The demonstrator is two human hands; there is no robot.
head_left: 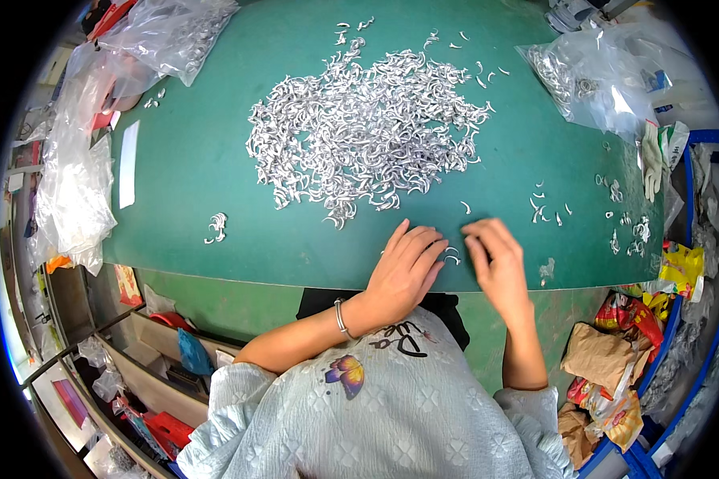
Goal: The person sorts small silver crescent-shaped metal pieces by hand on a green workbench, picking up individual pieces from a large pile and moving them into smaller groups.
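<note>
A wide heap of small curved silver metal pieces (pixel 367 132) covers the middle of the green table (pixel 184 160). At the table's near edge my left hand (pixel 407 263) rests palm down, its fingers stretched out, with a metal bangle on the wrist. Just right of its fingertips lie a couple of the curved pieces (pixel 453 256). My right hand (pixel 497 257) hovers beside them, fingers loosely bent and thumb a little apart; its fingertips are slightly blurred and nothing shows in them. A single curved piece (pixel 466 207) lies beyond the hands.
Small groups of pieces lie at the left (pixel 216 227) and right (pixel 540 209). Ring-like parts (pixel 639 231) are scattered near the right edge. Clear plastic bags (pixel 591 80) stand at the back right and another bag (pixel 76 191) at the left. A white strip (pixel 129 164) lies nearby.
</note>
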